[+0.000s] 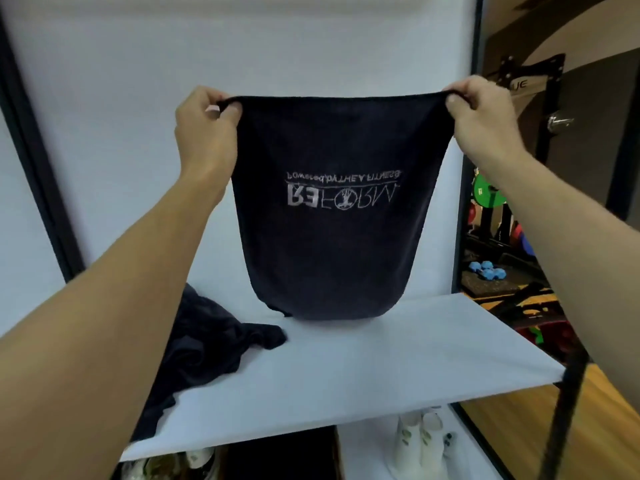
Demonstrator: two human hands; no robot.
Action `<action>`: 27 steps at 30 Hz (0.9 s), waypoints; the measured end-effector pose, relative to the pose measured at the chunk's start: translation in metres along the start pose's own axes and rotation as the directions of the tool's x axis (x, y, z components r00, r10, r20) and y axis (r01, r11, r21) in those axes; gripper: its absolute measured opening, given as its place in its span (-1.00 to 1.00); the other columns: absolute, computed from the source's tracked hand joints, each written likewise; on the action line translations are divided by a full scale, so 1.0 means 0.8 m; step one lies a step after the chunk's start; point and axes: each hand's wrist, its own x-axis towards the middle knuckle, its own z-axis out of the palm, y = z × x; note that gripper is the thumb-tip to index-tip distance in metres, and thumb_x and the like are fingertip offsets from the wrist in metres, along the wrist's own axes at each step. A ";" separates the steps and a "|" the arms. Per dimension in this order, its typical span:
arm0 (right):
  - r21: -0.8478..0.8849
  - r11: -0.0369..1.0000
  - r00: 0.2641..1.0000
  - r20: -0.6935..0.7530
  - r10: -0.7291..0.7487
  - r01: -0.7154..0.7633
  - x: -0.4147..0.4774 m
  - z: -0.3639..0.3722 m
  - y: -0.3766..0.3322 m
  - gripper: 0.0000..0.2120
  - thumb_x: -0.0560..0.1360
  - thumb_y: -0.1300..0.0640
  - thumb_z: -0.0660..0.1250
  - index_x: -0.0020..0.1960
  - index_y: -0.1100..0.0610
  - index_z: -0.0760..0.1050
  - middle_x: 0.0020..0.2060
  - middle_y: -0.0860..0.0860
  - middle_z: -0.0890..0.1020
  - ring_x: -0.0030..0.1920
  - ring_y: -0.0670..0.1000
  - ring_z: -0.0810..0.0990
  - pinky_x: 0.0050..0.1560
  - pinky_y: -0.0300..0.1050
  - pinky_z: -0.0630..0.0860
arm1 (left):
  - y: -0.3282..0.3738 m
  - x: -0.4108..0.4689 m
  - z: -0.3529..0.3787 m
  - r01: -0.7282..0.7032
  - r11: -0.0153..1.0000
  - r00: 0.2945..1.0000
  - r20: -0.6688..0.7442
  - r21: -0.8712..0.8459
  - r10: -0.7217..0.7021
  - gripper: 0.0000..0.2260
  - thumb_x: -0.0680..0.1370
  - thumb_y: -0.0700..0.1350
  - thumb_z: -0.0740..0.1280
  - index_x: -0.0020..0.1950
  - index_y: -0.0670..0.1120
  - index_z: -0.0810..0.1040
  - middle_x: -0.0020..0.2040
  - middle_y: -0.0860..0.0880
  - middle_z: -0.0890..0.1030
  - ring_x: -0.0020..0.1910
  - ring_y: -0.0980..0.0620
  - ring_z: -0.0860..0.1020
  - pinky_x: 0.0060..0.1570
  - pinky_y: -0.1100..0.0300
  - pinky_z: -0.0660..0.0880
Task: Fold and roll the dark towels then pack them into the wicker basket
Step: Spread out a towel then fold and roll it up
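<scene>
I hold a dark towel up in the air, spread flat in front of me, with pale upside-down lettering across its middle. My left hand pinches its top left corner and my right hand pinches its top right corner. The towel's lower edge hangs just above the white table. A heap of more dark towels lies crumpled on the table's left side, partly hidden by my left forearm. No wicker basket shows in this view.
A white backdrop stands behind the table. Paper cups stand on the floor below the table's front edge. To the right are a dark frame post, gym weights and blue dumbbells.
</scene>
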 end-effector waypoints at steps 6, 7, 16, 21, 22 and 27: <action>0.082 0.927 0.881 0.352 0.317 -0.366 -0.105 0.010 0.052 -0.84 0.59 0.21 0.26 -0.02 0.05 0.60 -0.14 -0.02 0.64 -0.13 -0.06 0.56 -0.15 -0.16 0.51 | -0.104 -0.103 -0.036 0.307 0.949 0.949 0.055 0.076 -0.311 -0.91 0.53 -0.09 0.35 -0.17 0.07 0.56 -0.07 -0.02 0.65 -0.11 -0.03 0.61 -0.05 -0.02 0.57; 0.040 0.911 0.837 0.412 0.359 -0.411 -0.121 0.015 0.068 -0.86 0.58 0.20 0.28 -0.02 0.06 0.61 -0.13 0.00 0.64 -0.12 -0.04 0.56 -0.13 -0.12 0.52 | -0.129 -0.117 -0.040 0.371 0.922 0.923 0.061 0.113 -0.379 -0.92 0.53 -0.08 0.36 -0.16 0.06 0.57 -0.06 -0.03 0.66 -0.08 -0.06 0.62 -0.05 -0.06 0.57; -0.354 0.733 0.395 0.665 0.634 -0.581 -0.221 0.115 0.245 -0.90 0.52 0.23 0.33 -0.04 0.22 0.62 -0.13 0.10 0.63 -0.14 -0.03 0.58 -0.22 -0.17 0.58 | -0.346 -0.210 -0.024 0.690 0.578 0.572 0.161 0.436 -0.804 -0.87 0.53 -0.20 0.38 -0.21 -0.16 0.60 -0.37 -0.10 0.53 -0.38 -0.08 0.48 -0.48 0.21 0.45; -0.330 0.674 0.358 0.650 0.670 -0.661 -0.185 0.184 0.339 -0.88 0.54 0.22 0.32 -0.04 0.22 0.62 -0.17 0.04 0.62 -0.16 -0.03 0.56 -0.20 -0.19 0.52 | -0.418 -0.153 0.048 0.613 0.613 0.671 0.080 0.498 -0.737 -0.91 0.52 -0.16 0.39 -0.15 -0.16 0.64 -0.23 -0.10 0.64 -0.23 -0.09 0.57 -0.28 0.15 0.46; -0.328 0.668 0.366 0.636 0.679 -0.668 -0.178 0.197 0.357 -0.88 0.54 0.21 0.32 -0.03 0.22 0.62 -0.18 0.04 0.62 -0.17 -0.03 0.56 -0.21 -0.19 0.52 | -0.433 -0.141 0.062 0.610 0.615 0.683 0.060 0.500 -0.728 -0.92 0.53 -0.17 0.39 -0.13 -0.16 0.63 -0.24 -0.08 0.62 -0.24 -0.09 0.56 -0.29 0.16 0.44; -0.347 0.682 0.444 0.557 0.702 -0.644 -0.171 0.264 0.439 -0.91 0.51 0.21 0.36 -0.08 0.20 0.63 -0.12 0.07 0.66 -0.11 0.04 0.60 -0.14 -0.13 0.53 | -0.508 -0.111 0.111 0.568 0.555 0.701 -0.004 0.608 -0.714 -0.90 0.53 -0.11 0.39 -0.03 -0.13 0.62 -0.11 -0.06 0.61 -0.06 -0.07 0.54 -0.05 0.15 0.45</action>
